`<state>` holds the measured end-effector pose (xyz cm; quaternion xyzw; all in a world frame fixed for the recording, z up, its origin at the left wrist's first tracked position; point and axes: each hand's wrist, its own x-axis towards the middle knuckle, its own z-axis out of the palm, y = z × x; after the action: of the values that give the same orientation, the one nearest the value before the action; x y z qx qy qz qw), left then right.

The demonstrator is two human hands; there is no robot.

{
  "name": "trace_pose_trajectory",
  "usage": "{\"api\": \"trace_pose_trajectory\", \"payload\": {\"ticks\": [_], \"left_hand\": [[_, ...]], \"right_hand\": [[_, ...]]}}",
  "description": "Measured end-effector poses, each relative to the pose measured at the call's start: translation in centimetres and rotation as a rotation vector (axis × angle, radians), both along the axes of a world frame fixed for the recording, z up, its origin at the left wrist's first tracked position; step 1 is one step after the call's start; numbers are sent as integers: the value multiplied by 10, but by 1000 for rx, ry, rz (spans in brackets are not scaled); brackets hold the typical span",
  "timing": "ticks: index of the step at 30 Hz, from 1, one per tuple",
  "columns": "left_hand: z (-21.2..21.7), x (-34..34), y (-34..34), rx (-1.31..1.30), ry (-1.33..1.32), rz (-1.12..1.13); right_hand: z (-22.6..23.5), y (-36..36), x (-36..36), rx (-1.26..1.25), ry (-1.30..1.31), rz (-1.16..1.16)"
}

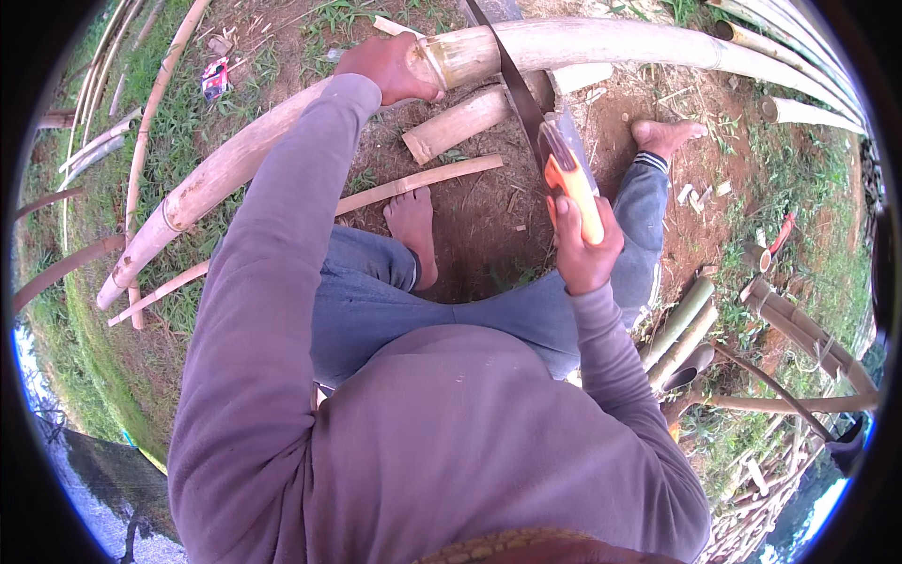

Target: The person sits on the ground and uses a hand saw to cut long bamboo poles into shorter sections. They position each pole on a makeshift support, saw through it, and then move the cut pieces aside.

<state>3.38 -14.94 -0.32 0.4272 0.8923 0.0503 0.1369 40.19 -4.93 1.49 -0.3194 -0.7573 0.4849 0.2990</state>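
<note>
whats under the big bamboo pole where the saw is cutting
A shorter bamboo piece lies under the bamboo pole, on bare soil. The saw blade hides where they meet.

The left hand [390,68] grips a long, thick bamboo pole [601,42] lying across the far ground, just left of where a saw blade [512,80] crosses it. The right hand [584,249] is closed around the saw's orange handle [573,193], nearer and to the right. Between them a bare foot [413,226] rests on red soil beside a thin bamboo strip [423,179] and a short bamboo section [456,122].
</note>
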Motion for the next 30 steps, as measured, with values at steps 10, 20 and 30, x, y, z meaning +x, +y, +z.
{"api": "trace_pose_trajectory", "payload": {"ticks": [10,20,30], "left_hand": [[7,18,11,10,22,16],[4,17,3,-10,11,53],[2,20,-4,14,60,43]], "right_hand": [[-29,37,-96,-77,117,-13],[-28,-5,81,-94,-54,21],[-9,-11,31,-188,-31,-15]]}}
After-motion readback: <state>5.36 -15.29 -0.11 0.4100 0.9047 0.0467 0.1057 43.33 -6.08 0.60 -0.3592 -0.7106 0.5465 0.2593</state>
